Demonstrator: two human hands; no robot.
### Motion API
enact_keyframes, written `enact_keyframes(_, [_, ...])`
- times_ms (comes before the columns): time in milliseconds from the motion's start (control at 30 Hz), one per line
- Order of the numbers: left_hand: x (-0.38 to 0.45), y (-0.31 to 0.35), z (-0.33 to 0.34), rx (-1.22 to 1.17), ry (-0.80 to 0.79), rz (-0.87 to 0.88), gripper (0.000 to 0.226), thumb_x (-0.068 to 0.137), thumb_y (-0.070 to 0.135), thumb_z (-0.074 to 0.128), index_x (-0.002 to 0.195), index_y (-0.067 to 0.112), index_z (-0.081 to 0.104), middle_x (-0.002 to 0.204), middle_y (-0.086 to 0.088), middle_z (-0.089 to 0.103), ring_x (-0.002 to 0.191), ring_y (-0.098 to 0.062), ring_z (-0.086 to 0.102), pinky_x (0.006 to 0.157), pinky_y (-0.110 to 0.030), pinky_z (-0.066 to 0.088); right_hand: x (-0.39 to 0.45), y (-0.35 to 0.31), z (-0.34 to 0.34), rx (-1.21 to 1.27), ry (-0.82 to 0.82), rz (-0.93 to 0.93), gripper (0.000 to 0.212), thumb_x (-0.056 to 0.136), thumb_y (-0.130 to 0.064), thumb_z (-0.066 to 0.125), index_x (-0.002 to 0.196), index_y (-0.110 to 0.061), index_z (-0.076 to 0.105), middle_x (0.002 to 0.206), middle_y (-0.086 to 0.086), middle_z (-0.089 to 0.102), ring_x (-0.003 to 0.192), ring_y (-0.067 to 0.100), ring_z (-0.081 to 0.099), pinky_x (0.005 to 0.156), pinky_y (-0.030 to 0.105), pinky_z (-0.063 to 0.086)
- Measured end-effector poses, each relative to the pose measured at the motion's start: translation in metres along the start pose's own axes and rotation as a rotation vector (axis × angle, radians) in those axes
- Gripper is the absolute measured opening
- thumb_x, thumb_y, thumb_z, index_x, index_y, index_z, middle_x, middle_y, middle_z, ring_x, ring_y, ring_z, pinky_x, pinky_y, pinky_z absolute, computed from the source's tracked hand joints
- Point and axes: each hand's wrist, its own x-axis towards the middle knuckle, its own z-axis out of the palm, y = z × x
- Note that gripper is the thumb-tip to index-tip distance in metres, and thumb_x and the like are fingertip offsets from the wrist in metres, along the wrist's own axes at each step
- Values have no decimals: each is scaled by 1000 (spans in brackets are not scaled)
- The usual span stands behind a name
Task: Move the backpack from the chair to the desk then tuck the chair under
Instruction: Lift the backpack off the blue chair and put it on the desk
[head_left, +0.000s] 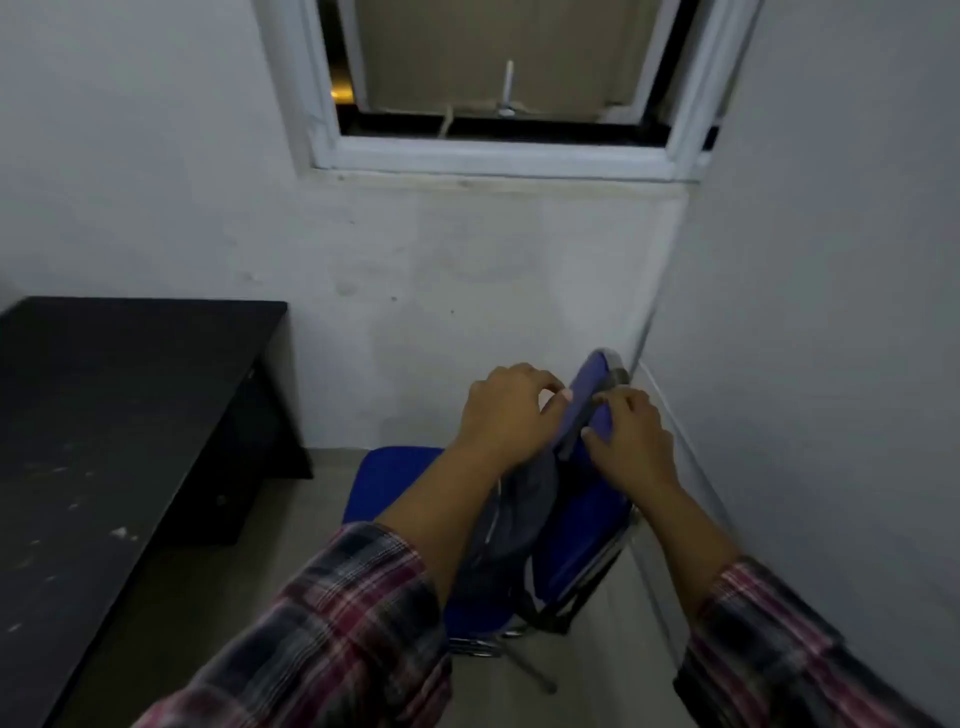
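Note:
A blue chair (584, 530) stands in the room's corner, its backrest toward the right wall. A grey backpack (519, 504) sits upright on the seat and leans on the backrest. A dark strap (579, 426) runs over the top of the backrest. My right hand (631, 444) pinches this strap between thumb and fingers. My left hand (511, 413) is curled at the backpack's top, against the front of the backrest; what it grips is hidden. The black desk (130, 415) stands at the left, apart from the chair.
A white wall (831, 312) runs close along the chair's right side. A window (493, 150) sits above in the far wall. Pale floor (311, 514) lies between the desk and the chair. The desk top carries pale scuff marks.

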Motion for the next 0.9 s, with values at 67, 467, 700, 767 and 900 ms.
enact_keyframes(67, [-2, 2, 12, 0, -55, 11, 36, 95, 43, 46, 113, 20, 69, 119, -8, 66, 109, -28, 58, 90, -42, 48, -8, 14, 2, -158, -136, 78, 50, 92, -26, 53, 138, -13, 39, 150, 12, 32, 128, 32, 42, 101, 48, 41])
enact_keyframes(467, [-6, -22, 46, -81, -313, -60, 42, 95, 45, 45, 117, 16, 65, 118, -9, 68, 105, -28, 63, 89, -45, 53, -37, 21, 22, -508, -87, -3, 38, 82, -51, 57, 106, -22, 54, 111, 3, 63, 110, 27, 48, 83, 39, 32])
enact_keyframes(700, [18, -46, 54, -94, -326, -131, 47, 94, 45, 46, 130, 16, 53, 125, -10, 65, 111, -29, 61, 93, -44, 52, 8, 26, 21, -492, -44, -7, 55, 86, -45, 56, 132, -17, 46, 137, 8, 44, 122, 29, 42, 93, 42, 36])
enact_keyframes(767, [27, -51, 60, -100, -336, -153, 48, 94, 46, 46, 132, 16, 51, 125, -11, 65, 110, -30, 61, 92, -44, 52, 29, 32, 21, -485, -52, 7, 59, 86, -41, 56, 136, -14, 41, 140, 10, 41, 124, 30, 41, 94, 42, 36])
enact_keyframes(900, [47, -67, 73, -66, -365, -188, 47, 95, 44, 44, 132, 16, 50, 128, -13, 62, 112, -31, 59, 94, -44, 51, 76, 39, 29, -465, -69, -38, 60, 91, -31, 52, 145, -12, 30, 152, 12, 29, 132, 29, 35, 100, 42, 33])
